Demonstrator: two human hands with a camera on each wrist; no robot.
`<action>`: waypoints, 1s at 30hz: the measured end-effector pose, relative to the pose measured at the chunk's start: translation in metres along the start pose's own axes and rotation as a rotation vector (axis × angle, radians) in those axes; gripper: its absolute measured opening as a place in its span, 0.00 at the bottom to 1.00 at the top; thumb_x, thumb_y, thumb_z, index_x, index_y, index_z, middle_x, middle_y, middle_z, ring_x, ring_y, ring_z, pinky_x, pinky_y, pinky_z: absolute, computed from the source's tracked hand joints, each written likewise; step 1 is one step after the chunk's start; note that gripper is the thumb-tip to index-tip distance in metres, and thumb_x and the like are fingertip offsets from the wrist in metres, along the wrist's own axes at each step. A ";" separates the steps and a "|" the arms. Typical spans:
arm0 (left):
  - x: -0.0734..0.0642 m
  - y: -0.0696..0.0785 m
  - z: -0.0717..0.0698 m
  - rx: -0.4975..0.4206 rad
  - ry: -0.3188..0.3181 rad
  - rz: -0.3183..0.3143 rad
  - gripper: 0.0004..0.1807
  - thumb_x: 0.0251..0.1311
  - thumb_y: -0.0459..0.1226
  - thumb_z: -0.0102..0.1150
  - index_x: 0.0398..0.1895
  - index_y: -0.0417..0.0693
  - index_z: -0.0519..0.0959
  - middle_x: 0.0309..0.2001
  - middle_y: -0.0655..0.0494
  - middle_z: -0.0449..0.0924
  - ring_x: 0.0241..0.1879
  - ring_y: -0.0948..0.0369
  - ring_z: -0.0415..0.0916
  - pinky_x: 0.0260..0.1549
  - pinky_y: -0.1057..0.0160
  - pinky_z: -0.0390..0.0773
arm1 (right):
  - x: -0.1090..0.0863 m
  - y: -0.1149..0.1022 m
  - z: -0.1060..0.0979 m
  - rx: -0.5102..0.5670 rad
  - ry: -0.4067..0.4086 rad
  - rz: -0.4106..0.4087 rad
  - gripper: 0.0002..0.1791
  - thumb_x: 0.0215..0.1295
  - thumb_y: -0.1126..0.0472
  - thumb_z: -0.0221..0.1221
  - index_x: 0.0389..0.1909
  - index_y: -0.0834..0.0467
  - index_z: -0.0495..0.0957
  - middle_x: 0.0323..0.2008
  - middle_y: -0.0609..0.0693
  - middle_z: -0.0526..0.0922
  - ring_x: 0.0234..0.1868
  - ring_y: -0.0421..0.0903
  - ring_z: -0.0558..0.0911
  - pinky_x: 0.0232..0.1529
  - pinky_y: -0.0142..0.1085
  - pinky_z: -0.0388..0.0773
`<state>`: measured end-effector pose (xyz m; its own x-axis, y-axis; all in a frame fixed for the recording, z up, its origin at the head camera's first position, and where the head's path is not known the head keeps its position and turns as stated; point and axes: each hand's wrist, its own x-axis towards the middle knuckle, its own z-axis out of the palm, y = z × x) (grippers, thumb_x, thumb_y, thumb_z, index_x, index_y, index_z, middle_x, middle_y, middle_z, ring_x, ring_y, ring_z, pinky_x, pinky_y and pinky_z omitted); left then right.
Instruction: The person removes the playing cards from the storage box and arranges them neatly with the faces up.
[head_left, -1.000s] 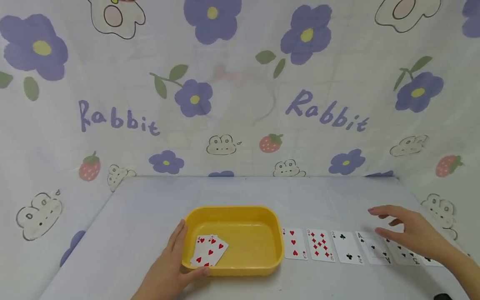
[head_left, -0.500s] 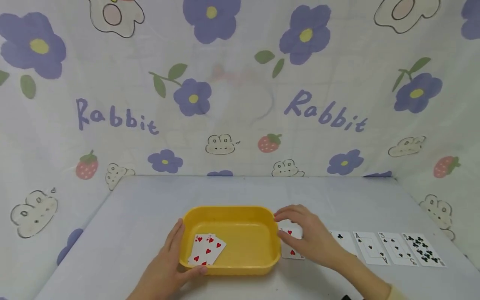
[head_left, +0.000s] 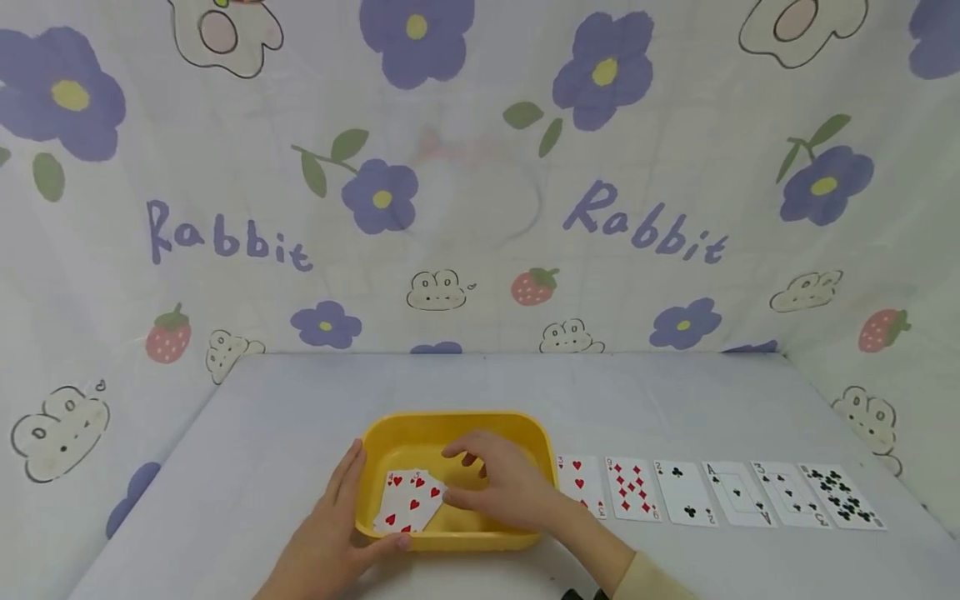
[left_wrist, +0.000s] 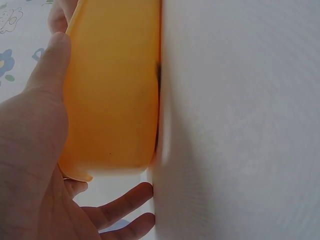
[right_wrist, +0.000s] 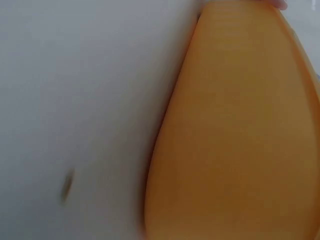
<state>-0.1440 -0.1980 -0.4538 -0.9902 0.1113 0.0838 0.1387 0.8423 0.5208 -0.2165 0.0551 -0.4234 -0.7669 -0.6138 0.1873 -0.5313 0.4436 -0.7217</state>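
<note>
A yellow plastic tray [head_left: 465, 540] sits on the table. My left hand [head_left: 324, 533] holds its near left corner, thumb on the front rim and fingers along the left side. In the left wrist view the thumb lies at the rim and two fingers stretch out past the tray's end. Playing cards [head_left: 405, 504], a four and a five of hearts, overlap inside at the left. Over the tray's right half is my right hand [head_left: 510, 487], fingers loosely bent, thumb tip close to the cards' right edge, nothing visible in its grasp. The right wrist view shows mostly the tray's outer wall [right_wrist: 235, 125].
Several face-up cards stand in a row right of the tray: a three of hearts [head_left: 577, 483] closest to it, then a nine of diamonds [head_left: 632, 490], a two of clubs [head_left: 684, 493] and further clubs [head_left: 842, 497]. A printed curtain [head_left: 480, 208] hangs behind the table.
My right hand has swept left from above the far right of the card row, past the tray's right side, to inside the tray. The left hand stays on the tray.
</note>
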 end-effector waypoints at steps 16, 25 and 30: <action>0.000 0.002 0.000 0.008 -0.003 -0.026 0.71 0.39 0.77 0.56 0.80 0.51 0.40 0.79 0.59 0.35 0.69 0.48 0.58 0.62 0.45 0.66 | 0.014 -0.005 0.020 -0.025 -0.204 0.135 0.16 0.62 0.56 0.67 0.49 0.56 0.81 0.37 0.39 0.79 0.37 0.38 0.75 0.43 0.30 0.76; 0.001 0.006 -0.002 -0.015 -0.038 -0.065 0.70 0.39 0.77 0.56 0.80 0.51 0.40 0.79 0.59 0.34 0.68 0.47 0.60 0.60 0.42 0.68 | 0.027 0.004 0.027 -0.126 -0.209 0.077 0.27 0.55 0.53 0.72 0.56 0.56 0.80 0.46 0.37 0.80 0.45 0.37 0.72 0.54 0.34 0.72; 0.001 0.004 -0.001 0.001 -0.029 -0.047 0.70 0.40 0.77 0.56 0.80 0.50 0.40 0.79 0.58 0.34 0.69 0.47 0.59 0.60 0.43 0.68 | 0.042 0.007 0.031 -0.089 -0.235 0.068 0.29 0.52 0.52 0.74 0.56 0.54 0.80 0.50 0.38 0.80 0.48 0.38 0.74 0.59 0.36 0.70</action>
<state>-0.1440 -0.1953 -0.4505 -0.9956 0.0871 0.0344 0.0922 0.8474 0.5228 -0.2416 0.0127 -0.4412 -0.7030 -0.7107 -0.0274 -0.5187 0.5386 -0.6640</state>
